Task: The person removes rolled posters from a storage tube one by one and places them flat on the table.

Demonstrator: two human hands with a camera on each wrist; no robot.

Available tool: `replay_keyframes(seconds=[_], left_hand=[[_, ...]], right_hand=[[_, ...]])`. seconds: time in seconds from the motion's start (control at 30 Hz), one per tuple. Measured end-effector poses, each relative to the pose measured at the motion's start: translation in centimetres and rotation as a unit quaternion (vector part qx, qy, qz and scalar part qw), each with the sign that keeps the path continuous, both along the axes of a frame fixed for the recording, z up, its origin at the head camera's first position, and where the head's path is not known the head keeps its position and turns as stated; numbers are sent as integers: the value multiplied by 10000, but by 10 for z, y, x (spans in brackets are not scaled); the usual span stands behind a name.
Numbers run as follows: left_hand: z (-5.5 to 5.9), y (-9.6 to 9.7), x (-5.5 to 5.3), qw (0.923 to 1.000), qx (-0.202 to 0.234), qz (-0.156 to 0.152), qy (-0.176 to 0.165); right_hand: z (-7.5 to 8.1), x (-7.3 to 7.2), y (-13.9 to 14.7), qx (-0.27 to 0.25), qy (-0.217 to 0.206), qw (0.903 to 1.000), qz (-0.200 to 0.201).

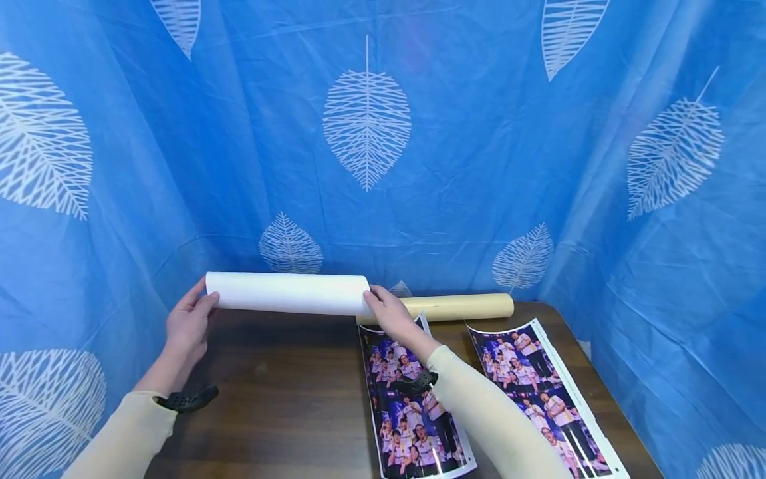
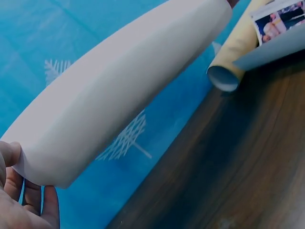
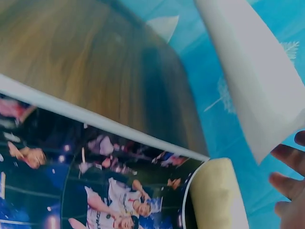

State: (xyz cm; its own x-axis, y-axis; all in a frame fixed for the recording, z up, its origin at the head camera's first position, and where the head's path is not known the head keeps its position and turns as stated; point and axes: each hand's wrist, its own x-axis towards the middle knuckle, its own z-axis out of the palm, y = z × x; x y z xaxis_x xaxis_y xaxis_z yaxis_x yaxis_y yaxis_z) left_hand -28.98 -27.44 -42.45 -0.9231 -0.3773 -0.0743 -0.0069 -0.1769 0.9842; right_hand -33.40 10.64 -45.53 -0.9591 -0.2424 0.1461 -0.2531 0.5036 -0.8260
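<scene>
Both hands hold a white curled sheet of paper (image 1: pixel 287 293) stretched level above the far part of the table. My left hand (image 1: pixel 188 326) pinches its left end, thumb on the near face and fingers behind; the left wrist view shows the thumb at the paper's edge (image 2: pixel 57 162). At the other end, my right hand (image 1: pixel 391 314) pinches the paper with its thumb in front. In the right wrist view only some fingers of that hand (image 3: pixel 293 179) show beside the paper's corner. Under the right forearm lies a glossy group-photo poster (image 1: pixel 383 392), partly covered by the arm.
A pale yellow paper roll (image 1: pixel 467 307) lies along the table's back edge, its hollow end (image 2: pixel 224 78) facing left. A second poster (image 1: pixel 574 416) lies on the right, its far end curling up. Blue leaf-patterned curtains (image 1: pixel 449 199) surround the dark wooden table (image 1: pixel 287 386).
</scene>
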Motion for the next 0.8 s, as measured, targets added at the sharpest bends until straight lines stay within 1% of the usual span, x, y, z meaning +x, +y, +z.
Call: replay_keyframes(seconds=[0.1, 0.2, 0.3, 0.4, 0.47, 0.5, 0.57, 0.63, 0.73, 0.8], left_hand=[[0, 4, 5, 9997, 25, -221, 120], [-3, 7, 8, 9990, -19, -371, 228], [-7, 10, 8, 9978, -201, -498, 398], [-11, 13, 8, 9957, -460, -645, 481], [-15, 15, 8, 9936, -684, -764, 480], [-17, 16, 8, 9927, -763, -816, 449], [-20, 18, 8, 9909, -911, -908, 402], [-22, 20, 7, 9885, -1054, -1024, 347], [-23, 23, 6, 9844, -1239, -1233, 214], [-23, 25, 4, 9806, -1370, -1400, 54]], right_hand=[[4, 4, 5, -536, -235, 9983, 27], [7, 6, 10, -1061, -532, 9929, 58], [8, 7, 16, -1665, -915, 9817, 120], [8, 8, 19, -2190, -1236, 9676, 229], [8, 8, 20, -2421, -1382, 9600, 269], [8, 10, 20, -2489, -1397, 9580, 260], [9, 13, 20, -2607, -1340, 9559, 188], [12, 16, 18, -2645, -1131, 9577, 86], [18, 23, 14, -2669, -616, 9618, -30], [21, 27, 11, -2580, -168, 9660, 5]])
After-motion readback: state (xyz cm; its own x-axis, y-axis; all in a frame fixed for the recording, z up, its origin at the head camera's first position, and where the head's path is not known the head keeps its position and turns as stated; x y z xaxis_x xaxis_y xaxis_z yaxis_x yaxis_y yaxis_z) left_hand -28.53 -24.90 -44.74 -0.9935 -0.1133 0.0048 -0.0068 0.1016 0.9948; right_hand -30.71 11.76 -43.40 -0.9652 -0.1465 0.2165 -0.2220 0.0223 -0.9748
